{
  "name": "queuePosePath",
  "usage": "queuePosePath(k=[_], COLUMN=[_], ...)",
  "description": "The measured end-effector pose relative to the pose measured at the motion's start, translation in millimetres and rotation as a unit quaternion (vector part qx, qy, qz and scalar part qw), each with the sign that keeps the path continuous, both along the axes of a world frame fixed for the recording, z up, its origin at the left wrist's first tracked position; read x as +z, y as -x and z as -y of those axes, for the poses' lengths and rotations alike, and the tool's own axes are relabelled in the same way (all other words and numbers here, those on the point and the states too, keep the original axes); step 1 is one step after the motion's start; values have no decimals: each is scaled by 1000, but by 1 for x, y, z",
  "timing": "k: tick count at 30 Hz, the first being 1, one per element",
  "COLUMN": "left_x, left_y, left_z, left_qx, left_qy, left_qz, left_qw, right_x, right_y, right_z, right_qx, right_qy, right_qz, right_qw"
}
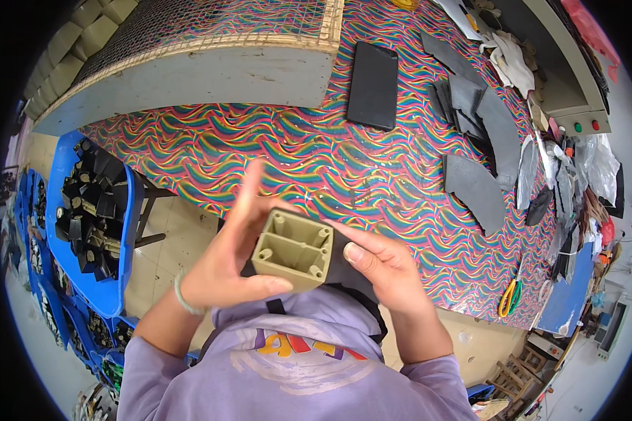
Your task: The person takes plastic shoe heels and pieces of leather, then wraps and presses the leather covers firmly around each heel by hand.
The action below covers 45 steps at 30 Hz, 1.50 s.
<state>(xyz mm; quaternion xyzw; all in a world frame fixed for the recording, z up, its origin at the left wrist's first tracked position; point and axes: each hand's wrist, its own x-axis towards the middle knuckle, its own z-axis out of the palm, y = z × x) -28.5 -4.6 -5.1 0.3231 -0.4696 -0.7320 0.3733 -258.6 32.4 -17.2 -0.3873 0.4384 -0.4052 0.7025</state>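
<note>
An olive-green hollow plastic block (291, 254) is in front of my chest, its open end facing up. Inside it are a divider and round posts near the corners. A dark layer shows along its far edge; whether this is a sheet wrapped round the block I cannot tell. My left hand (226, 256) grips the block from the left, thumb against its near side and a finger stretched up, blurred. From the right, my right hand (390, 274) closes on the block, forefinger at its far right corner and thumb beside it. The other right fingers are mostly hidden.
On the patterned table (274, 147) lie a black tablet-like slab (373, 85), several curved black sheets (475, 191) and yellow-and-green-handled scissors (510, 297). A wire-mesh frame (203, 77) fills the far left. Beside the table, a blue bin (128, 231) holds dark pieces. A machine (572, 63) stands far right.
</note>
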Motion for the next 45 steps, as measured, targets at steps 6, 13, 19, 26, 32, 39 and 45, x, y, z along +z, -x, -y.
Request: queuePosePath(k=[6, 13, 19, 26, 32, 39, 45], left_x=[-10, -3, -20, -18, -6, -12, -3], left_y=[-22, 6, 19, 17, 5, -2, 4], left_z=[14, -3, -11, -11, 15, 7, 5], left_qx=[-94, -34, 39, 22, -79, -64, -38], left_qy=[-139, -94, 115, 366, 12, -151, -153], left_qz=[-18, 56, 169, 301, 18, -51, -46], left_qw=[986, 993, 978, 880, 997, 985, 986], right_x=[-2, -13, -10, -2, 8, -27, -33], right_y=[5, -6, -18, -20, 8, 14, 15], right_z=[-2, -27, -32, -6, 18, -19, -19], right_qx=[-16, -101, -120, -138, 26, -88, -106], right_qy=[-79, -71, 3, 40, -46, -95, -94], right_qz=[127, 71, -47, -26, 62, 190, 215], right_qw=[989, 990, 992, 989, 997, 973, 966])
